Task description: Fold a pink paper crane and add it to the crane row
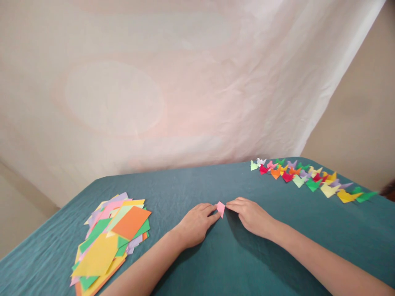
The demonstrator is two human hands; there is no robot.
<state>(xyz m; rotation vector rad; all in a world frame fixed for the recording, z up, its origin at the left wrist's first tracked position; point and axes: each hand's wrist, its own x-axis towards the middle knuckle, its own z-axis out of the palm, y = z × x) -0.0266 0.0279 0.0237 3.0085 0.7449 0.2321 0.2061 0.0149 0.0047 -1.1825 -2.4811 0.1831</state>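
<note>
A small folded piece of pink paper lies on the table in front of me, between my two hands. At its left edge, my left hand holds it down with thumb and fingertips. My right hand comes in from the other side with fingers stretched out close together, the tips at the paper's right edge. Whether those tips press on the paper or only rest beside it is hard to make out.
To the left lies a loose, overlapping pile of coloured paper squares. Several small folded paper birds stand in rows at the back right. A dark green cloth covers the table, and a pale sheet hangs behind it.
</note>
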